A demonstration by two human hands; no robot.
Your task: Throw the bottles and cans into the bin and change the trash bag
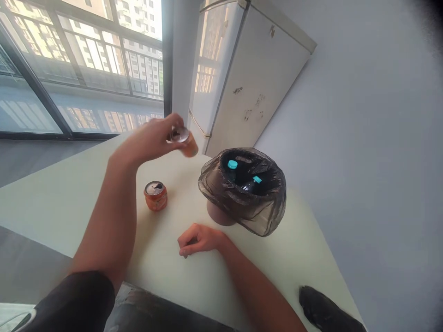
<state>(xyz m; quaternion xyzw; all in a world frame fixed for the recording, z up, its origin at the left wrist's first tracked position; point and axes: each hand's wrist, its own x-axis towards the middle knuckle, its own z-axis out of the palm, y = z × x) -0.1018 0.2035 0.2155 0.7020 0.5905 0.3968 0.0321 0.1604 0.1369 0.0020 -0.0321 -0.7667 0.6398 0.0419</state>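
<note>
Orange drink can point(190, 146) is pinched, tilted, by the left hand point(159, 136), left of the bag-lined bin point(220, 215).

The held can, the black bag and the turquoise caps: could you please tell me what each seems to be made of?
Held can: probably thin aluminium, with a bare silvery top and an orange wall, though blurred.
Black bag: thin plastic film with a slight sheen, see-through and crinkled.
Turquoise caps: likely smooth moulded plastic, from their even, bright colour.
</note>
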